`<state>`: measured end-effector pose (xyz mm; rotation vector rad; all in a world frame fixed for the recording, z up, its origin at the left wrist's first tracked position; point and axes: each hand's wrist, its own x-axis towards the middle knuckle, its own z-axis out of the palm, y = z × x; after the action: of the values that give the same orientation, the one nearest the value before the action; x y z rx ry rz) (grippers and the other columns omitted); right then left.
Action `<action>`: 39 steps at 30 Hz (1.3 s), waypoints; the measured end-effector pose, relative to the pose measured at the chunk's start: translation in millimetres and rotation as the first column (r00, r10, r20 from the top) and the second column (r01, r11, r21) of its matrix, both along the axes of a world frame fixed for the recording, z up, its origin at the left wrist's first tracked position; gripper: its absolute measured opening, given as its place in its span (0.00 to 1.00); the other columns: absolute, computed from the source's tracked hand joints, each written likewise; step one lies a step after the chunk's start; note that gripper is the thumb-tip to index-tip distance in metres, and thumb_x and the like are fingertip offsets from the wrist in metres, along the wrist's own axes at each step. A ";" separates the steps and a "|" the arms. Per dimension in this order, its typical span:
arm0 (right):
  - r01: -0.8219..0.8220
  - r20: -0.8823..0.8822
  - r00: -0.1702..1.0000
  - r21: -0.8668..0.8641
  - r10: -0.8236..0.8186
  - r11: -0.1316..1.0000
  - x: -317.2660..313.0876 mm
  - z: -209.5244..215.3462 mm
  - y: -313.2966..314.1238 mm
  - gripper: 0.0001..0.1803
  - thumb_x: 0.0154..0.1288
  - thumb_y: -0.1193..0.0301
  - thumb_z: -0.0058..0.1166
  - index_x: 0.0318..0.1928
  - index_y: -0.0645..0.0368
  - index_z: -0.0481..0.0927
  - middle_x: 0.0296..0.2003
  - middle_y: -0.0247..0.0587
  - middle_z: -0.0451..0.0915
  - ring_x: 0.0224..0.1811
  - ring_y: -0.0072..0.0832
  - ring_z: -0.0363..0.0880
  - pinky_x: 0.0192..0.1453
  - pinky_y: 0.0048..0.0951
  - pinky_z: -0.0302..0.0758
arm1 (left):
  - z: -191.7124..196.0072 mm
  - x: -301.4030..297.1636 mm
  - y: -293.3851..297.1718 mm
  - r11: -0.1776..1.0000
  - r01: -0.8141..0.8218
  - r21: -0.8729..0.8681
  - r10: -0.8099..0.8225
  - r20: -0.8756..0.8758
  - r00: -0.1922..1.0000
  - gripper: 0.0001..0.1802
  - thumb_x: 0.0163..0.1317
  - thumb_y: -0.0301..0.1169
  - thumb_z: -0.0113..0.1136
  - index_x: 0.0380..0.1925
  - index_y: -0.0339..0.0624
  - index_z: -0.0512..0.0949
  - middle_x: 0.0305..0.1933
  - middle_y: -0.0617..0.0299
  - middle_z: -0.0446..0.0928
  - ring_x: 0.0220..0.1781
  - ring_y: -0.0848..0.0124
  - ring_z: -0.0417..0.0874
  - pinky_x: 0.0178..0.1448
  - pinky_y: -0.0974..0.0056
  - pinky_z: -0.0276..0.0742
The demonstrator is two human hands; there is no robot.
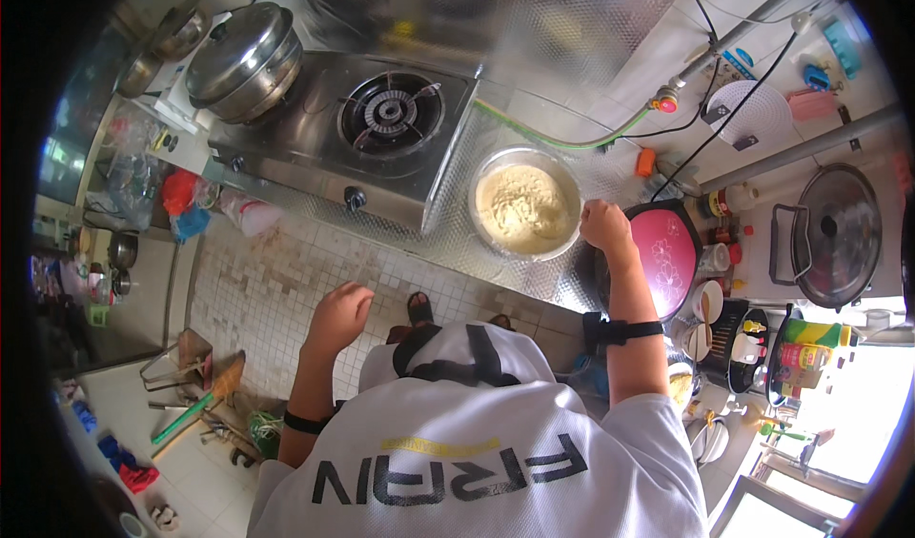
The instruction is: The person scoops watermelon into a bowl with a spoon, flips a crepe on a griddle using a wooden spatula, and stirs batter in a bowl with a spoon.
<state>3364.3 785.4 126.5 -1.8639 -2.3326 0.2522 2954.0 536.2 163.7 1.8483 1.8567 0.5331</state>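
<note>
A round steel bowl (479, 181) filled with pale yellow crumbly dough or flour stands on the embossed metal counter beside the gas stove. My right hand (604, 224) rests at the bowl's right rim, fingers curled; whether it grips the rim I cannot tell. Hanging free over the tiled floor, away from the counter, my left hand (340, 313) holds nothing, its fingers loosely curled. Both wrists wear dark bands.
A two-burner gas stove (315, 123) carries a lidded steel pot (246, 61) on the left; its right burner (391, 111) is bare. A pink round appliance lid (664, 249) sits right of the bowl. Bottles, bowls and a large lidded pan (837, 235) crowd the right. Brooms lie on the floor.
</note>
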 end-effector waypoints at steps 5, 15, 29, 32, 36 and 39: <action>-0.213 -0.143 0.968 -0.054 0.204 0.976 -15.3 -33.2 2.0 0.06 0.52 0.70 0.52 0.27 0.59 0.80 0.26 0.53 0.80 0.30 0.50 0.80 0.37 0.44 0.77 | 3.7 5.0 5.3 1.000 0.018 -0.024 -0.018 -0.002 1.000 0.07 0.57 0.27 0.53 0.34 0.38 0.77 0.35 0.50 0.76 0.39 0.50 0.77 0.42 0.54 0.74; -0.102 -0.004 0.995 0.050 0.102 0.994 -22.3 -47.1 11.0 0.07 0.56 0.70 0.48 0.29 0.56 0.80 0.25 0.57 0.79 0.28 0.54 0.79 0.35 0.47 0.78 | -1.4 1.5 6.5 0.999 0.027 0.018 -0.028 0.014 1.000 0.07 0.56 0.26 0.52 0.34 0.38 0.77 0.35 0.51 0.76 0.39 0.51 0.77 0.42 0.54 0.74; -0.214 -0.055 0.977 -0.222 0.207 0.951 -67.7 -13.4 10.9 0.11 0.55 0.68 0.49 0.36 0.58 0.79 0.37 0.56 0.80 0.38 0.54 0.80 0.46 0.45 0.77 | -0.5 -2.3 -0.7 1.000 -0.020 0.000 0.020 0.007 1.000 0.07 0.56 0.27 0.52 0.33 0.38 0.77 0.35 0.51 0.76 0.39 0.51 0.77 0.42 0.54 0.74; 0.040 -0.058 0.997 -0.056 -0.044 0.998 -48.5 -33.7 18.9 0.10 0.54 0.68 0.48 0.30 0.60 0.79 0.35 0.56 0.80 0.35 0.53 0.80 0.43 0.45 0.77 | 1.1 -1.7 1.5 1.000 0.006 0.021 -0.006 0.005 1.000 0.07 0.57 0.27 0.52 0.33 0.38 0.77 0.34 0.51 0.76 0.39 0.51 0.77 0.42 0.54 0.73; -0.307 0.135 0.931 -0.214 0.339 0.927 -49.3 -19.0 8.2 0.11 0.55 0.68 0.47 0.28 0.63 0.79 0.31 0.54 0.81 0.33 0.50 0.81 0.39 0.43 0.79 | -0.9 -4.2 -1.9 1.000 -0.025 -0.007 0.025 0.016 1.000 0.07 0.57 0.27 0.52 0.33 0.38 0.77 0.34 0.50 0.76 0.39 0.51 0.77 0.43 0.54 0.73; -0.237 0.005 0.971 -0.155 0.241 0.959 -64.7 -10.7 8.7 0.10 0.56 0.68 0.46 0.31 0.60 0.79 0.30 0.54 0.81 0.34 0.51 0.81 0.40 0.45 0.78 | -2.1 -1.3 0.8 1.000 -0.009 0.008 0.009 0.017 1.000 0.07 0.56 0.27 0.52 0.32 0.38 0.77 0.35 0.50 0.76 0.39 0.50 0.77 0.43 0.54 0.73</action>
<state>3299.6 794.1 115.9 -1.6497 -2.6238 0.4520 2952.7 537.0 161.6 1.8352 1.8554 0.5584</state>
